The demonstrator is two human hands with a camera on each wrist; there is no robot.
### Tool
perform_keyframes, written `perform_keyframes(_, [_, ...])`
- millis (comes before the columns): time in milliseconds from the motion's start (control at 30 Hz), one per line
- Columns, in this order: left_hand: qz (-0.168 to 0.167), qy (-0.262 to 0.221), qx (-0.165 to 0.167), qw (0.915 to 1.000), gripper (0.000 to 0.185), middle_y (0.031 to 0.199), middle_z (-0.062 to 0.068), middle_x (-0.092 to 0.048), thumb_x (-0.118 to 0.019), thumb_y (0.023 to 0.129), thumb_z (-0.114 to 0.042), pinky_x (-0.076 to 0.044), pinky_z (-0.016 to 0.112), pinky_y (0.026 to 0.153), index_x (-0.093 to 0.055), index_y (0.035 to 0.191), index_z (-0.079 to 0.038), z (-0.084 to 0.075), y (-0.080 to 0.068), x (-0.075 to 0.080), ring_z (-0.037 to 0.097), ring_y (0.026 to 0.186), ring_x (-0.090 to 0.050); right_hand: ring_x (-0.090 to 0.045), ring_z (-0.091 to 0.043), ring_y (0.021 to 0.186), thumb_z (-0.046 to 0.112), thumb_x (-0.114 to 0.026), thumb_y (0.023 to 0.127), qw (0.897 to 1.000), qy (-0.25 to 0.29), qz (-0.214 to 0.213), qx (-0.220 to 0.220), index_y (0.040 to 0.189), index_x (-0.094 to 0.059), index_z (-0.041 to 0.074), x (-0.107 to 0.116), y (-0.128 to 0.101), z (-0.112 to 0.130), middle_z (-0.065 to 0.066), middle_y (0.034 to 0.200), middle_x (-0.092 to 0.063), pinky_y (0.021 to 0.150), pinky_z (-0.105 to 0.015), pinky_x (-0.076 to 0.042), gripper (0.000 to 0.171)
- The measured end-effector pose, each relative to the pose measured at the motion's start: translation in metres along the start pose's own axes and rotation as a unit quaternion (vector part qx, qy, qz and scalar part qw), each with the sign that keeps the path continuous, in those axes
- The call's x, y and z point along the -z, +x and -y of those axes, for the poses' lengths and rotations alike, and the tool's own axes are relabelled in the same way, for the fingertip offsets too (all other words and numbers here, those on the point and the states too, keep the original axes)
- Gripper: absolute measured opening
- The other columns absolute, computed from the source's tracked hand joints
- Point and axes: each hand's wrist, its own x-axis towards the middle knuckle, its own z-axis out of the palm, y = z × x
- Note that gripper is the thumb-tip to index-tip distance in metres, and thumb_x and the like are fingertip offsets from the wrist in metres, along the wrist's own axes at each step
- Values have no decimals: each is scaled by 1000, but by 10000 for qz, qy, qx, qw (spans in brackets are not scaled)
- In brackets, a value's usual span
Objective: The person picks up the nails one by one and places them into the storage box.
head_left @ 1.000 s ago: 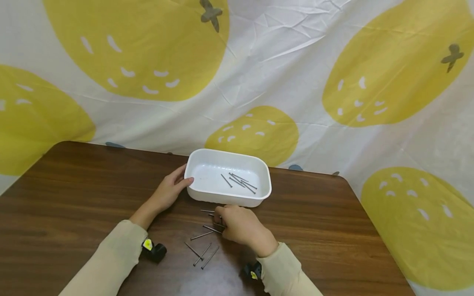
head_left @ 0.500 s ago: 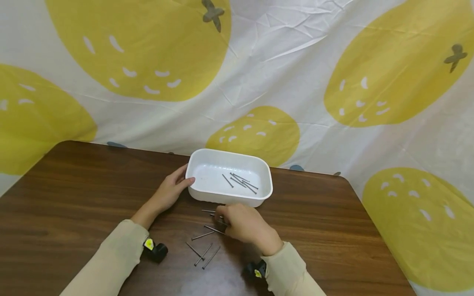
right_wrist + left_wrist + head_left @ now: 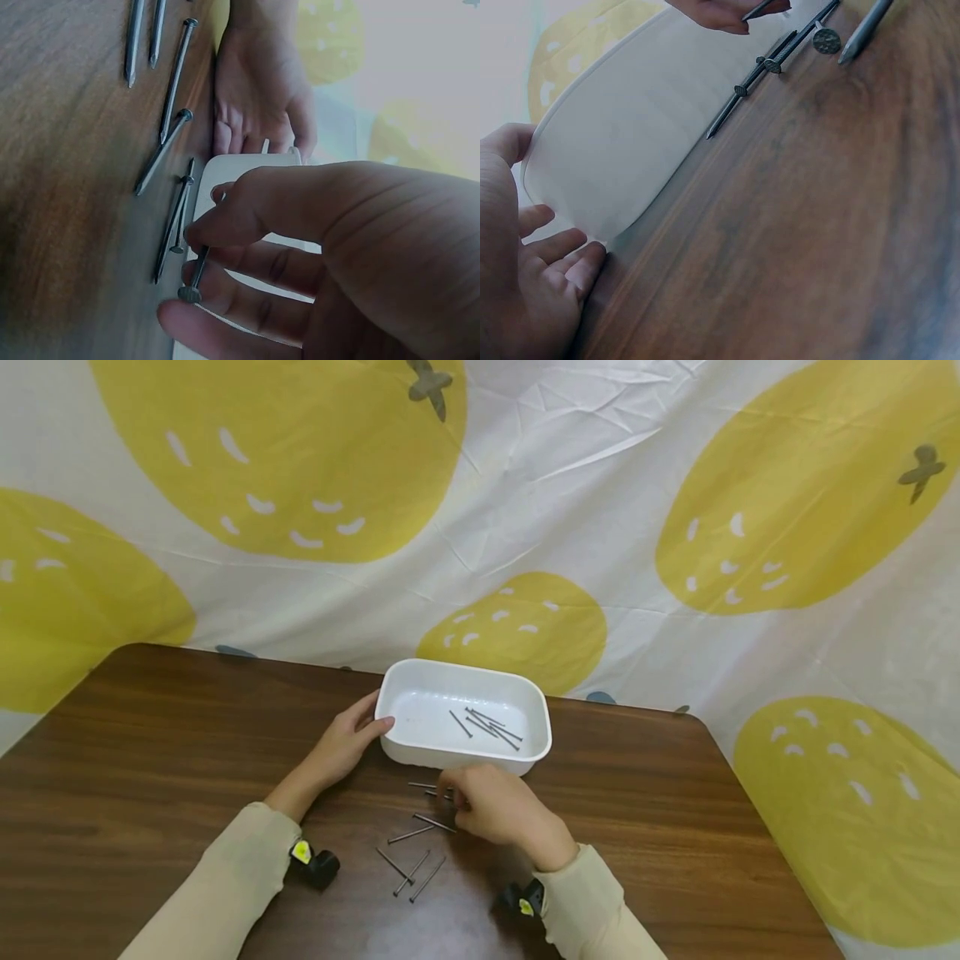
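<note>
The right hand [image 3: 495, 806] pinches a nail [image 3: 199, 271] between thumb and fingers, its flat head showing, near the white tray [image 3: 420, 754]. The left hand [image 3: 341, 749] grips the tray's left end — thumb over the rim, fingers outside. Several nails [image 3: 461, 723] lie inside toward the right; loose nails [image 3: 427, 879], some crossing, lie on the wooden worktop [image 3: 637, 827] in front.

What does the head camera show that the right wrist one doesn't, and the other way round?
Only the head view shows the nails inside the white tray and both beige sleeves.

Only the right wrist view plainly shows the held nail, pinched by the right hand, its flat head exposed.

Both show the two hands, the left hand at one end of the tray, loose nails on the wooden table, and the patterned cloth.
</note>
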Motion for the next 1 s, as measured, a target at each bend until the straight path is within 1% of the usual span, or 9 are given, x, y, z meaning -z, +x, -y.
perform_keyframes(133, [16, 9, -10, 10000, 64, 162, 26, -32, -55, 104, -23, -33, 53, 122, -28, 158, 2, -1, 0, 1, 42, 149, -36, -55, -6, 69, -2, -71, 77, 9996, 278, -38, 96, 103, -72, 14, 3, 0, -1, 6, 75, -63, 59, -19, -44, 30])
perform_keyframes(267, [2, -15, -20, 10000, 64, 162, 26, -32, -55, 104, -22, -33, 53, 123, -29, 157, 2, 0, 0, 1, 42, 149, -35, -60, -9, 74, -3, -70, 77, 9991, 385, -96, 137, 106, -72, 12, 5, 0, -2, 2, 82, -69, 65, -21, -50, 33])
perform_keyframes(333, [4, -24, -7, 10000, 64, 162, 26, -32, -55, 104, -22, -33, 53, 123, -29, 157, 2, 0, 0, 1, 42, 149, -36, -61, -9, 76, -4, -69, 77, 9988, 446, -120, 144, 106, -72, 11, 6, 0, -2, 1, 83, -70, 67, -22, -51, 33])
perform_keyframes(467, [18, -11, 40, 10000, 64, 162, 26, -32, -55, 104, -23, -33, 53, 123, -29, 158, 2, 0, 0, 1, 42, 149, -35, -61, -10, 77, -5, -69, 77, 9980, 581, -152, 216, 105, -72, 10, 8, -1, -2, 1, 83, -69, 69, -22, -51, 33])
perform_keyframes(700, [10, 15, 39, 10000, 63, 162, 25, -32, -54, 104, -21, -34, 53, 122, -29, 158, 1, -1, 0, 1, 42, 148, -37, -65, -11, 78, -4, -67, 75, 9967, 646, -391, 296, 103, -73, 11, 14, -3, -7, -1, 84, -72, 70, -22, -52, 33])
perform_keyframes(833, [33, 37, 52, 10000, 64, 162, 25, -32, -55, 104, -23, -34, 53, 122, -29, 158, 0, 0, 0, 0, 42, 149, -37, -66, -13, 80, -5, -63, 74, 9960, 729, -424, 277, 102, -73, 10, 21, -5, -11, -3, 86, -73, 72, -25, -54, 34])
perform_keyframes(1000, [11, 50, 77, 10000, 65, 162, 25, -34, -55, 104, -25, -34, 53, 122, -30, 158, 0, 1, 0, 0, 42, 148, -37, -66, -12, 81, -6, -64, 76, 9969, 579, -453, 264, 103, -73, 11, 32, -6, -19, -4, 86, -74, 73, -23, -53, 33])
